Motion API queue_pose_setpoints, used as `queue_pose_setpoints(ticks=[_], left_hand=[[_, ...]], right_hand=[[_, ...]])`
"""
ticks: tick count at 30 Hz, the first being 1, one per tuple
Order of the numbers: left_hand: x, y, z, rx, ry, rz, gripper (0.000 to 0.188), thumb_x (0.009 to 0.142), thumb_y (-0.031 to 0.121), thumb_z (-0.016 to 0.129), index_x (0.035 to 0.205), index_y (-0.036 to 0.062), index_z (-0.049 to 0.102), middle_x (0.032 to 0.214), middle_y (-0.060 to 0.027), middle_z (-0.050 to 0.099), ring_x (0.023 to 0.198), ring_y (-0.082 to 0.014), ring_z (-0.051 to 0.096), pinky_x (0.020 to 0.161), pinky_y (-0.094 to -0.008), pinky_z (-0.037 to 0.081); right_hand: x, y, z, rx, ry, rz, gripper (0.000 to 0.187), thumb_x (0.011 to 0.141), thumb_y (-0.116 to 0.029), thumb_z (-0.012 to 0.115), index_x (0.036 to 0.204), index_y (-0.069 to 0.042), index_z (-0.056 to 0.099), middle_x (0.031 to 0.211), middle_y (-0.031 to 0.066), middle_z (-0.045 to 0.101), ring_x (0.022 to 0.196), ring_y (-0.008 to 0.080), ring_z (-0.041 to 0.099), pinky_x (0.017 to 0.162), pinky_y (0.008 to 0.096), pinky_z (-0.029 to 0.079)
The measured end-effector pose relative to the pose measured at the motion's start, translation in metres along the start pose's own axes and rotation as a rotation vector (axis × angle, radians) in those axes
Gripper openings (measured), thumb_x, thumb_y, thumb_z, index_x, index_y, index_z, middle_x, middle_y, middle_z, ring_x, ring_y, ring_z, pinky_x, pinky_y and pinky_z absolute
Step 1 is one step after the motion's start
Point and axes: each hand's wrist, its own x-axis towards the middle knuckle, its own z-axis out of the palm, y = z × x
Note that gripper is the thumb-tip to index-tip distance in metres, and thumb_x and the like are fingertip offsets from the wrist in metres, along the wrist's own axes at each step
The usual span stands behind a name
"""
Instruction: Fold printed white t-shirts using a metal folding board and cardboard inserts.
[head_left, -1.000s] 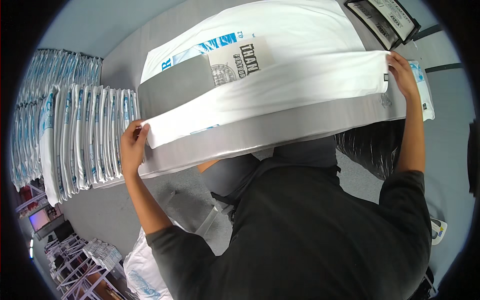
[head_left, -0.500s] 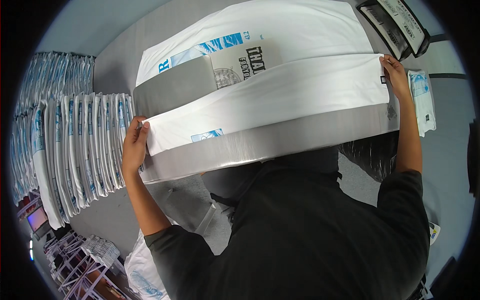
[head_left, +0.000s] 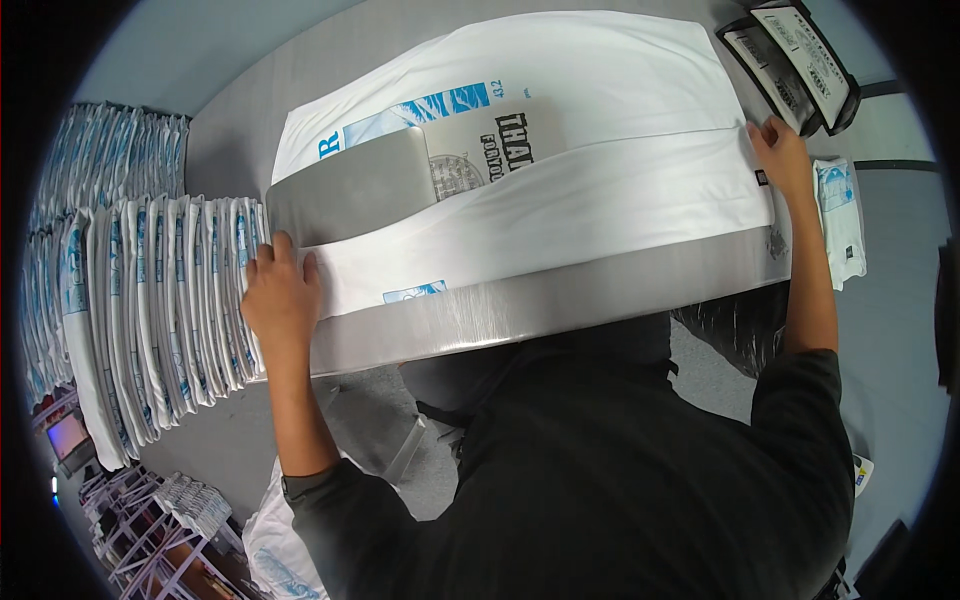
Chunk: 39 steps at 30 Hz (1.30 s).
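A white T-shirt (head_left: 600,185) with a blue print lies across the table, its near part folded back over itself in a long band. A thin grey board (head_left: 360,190) shows above the left part of this band, its lower side covered by the cloth. My left hand (head_left: 283,300) is at the band's left end, thumb and fingers apart, touching the cloth's edge. At the band's right end rests my right hand (head_left: 785,160), thumb and forefinger spread beside the shirt's edge near a small black tag (head_left: 761,178).
Folded white shirts (head_left: 170,300) stand in tight rows on the left. A black-framed holder with printed cards (head_left: 795,65) is at the far right, above a folded white shirt (head_left: 840,215). The metal table's curved near edge (head_left: 520,325) runs before my body; a dark plastic bag (head_left: 740,325) sits below.
Both hands have loosened from the band's corners, and the cloth has settled flatter. My left hand has turned and shifted slightly right; the right has moved slightly left and down.
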Motion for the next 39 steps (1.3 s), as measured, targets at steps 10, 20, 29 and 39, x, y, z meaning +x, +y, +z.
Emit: queue_pose_setpoints(ticks=[10,20,29,39], left_hand=[[0.182,-0.010,0.041,-0.454,0.040,0.007,0.055,0.086,0.042,0.070,0.131,0.0111,0.059,0.117,-0.0177,0.070,0.112,-0.0341,0.067,0.095,-0.0447,0.052],[0.224,-0.051,0.069,-0.646,-0.032,-0.004,0.042,0.081,0.031,0.077,0.108,-0.0009,0.071,0.100,-0.0190,0.074,0.095,-0.0317,0.071,0.086,-0.0395,0.054],[0.044,-0.033,0.029,-0.678,0.357,0.067,0.020,0.088,0.009,0.065,0.106,0.0057,0.073,0.097,-0.0133,0.067,0.078,-0.0306,0.065,0.072,-0.0367,0.052],[0.031,-0.028,0.048,-0.969,0.287,-0.167,0.025,0.094,0.020,0.060,0.104,-0.0005,0.071,0.090,-0.0178,0.073,0.080,-0.0295,0.070,0.075,-0.0359,0.054]], right_hand=[[0.159,-0.056,0.062,0.140,0.162,-0.590,0.039,0.091,-0.012,0.057,0.130,-0.005,0.062,0.123,0.0185,0.067,0.118,0.0352,0.063,0.102,0.0406,0.048],[0.163,-0.111,0.040,-0.302,-0.089,-0.280,0.037,0.087,-0.009,0.057,0.122,-0.008,0.066,0.131,0.0172,0.060,0.114,0.0376,0.064,0.097,0.0472,0.052],[-0.023,-0.043,-0.037,-0.071,0.396,-0.341,0.025,0.087,-0.011,0.067,0.112,-0.011,0.068,0.112,0.0196,0.055,0.105,0.0386,0.058,0.090,0.0449,0.050],[-0.118,0.020,0.016,0.191,0.260,-0.153,0.034,0.083,0.004,0.058,0.112,-0.009,0.068,0.118,0.0195,0.049,0.116,0.0375,0.050,0.099,0.0438,0.043]])
